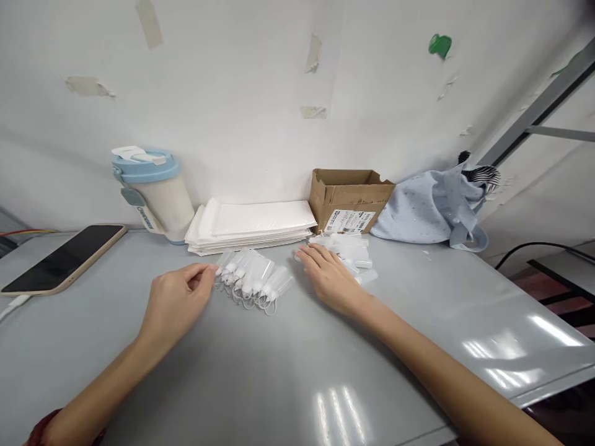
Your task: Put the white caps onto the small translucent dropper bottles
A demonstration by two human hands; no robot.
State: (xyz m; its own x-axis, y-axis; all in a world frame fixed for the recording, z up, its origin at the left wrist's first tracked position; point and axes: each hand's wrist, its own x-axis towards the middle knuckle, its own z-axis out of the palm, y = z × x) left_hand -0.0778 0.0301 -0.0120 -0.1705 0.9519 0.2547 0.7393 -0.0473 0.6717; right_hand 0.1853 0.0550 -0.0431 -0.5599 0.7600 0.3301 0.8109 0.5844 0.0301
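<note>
A row of small translucent plastic tubes (253,272) lies on the grey table, with white ends and thin white cord loops toward me. My left hand (179,300) is closed in a pinch at the left end of this row, its fingertips touching or beside the outermost tube; whatever is between them is hidden. A second, looser pile of similar translucent pieces (356,251) lies to the right, in front of the cardboard box. My right hand (328,275) rests palm down at that pile's left edge, fingers stretched out and covering part of it.
White padded envelopes (260,220) are stacked against the wall beside an open cardboard box (351,198). A tumbler with a blue lid (155,192) and a phone (65,257) on a cable stand left. A light blue cloth bag (423,207) slumps at the right.
</note>
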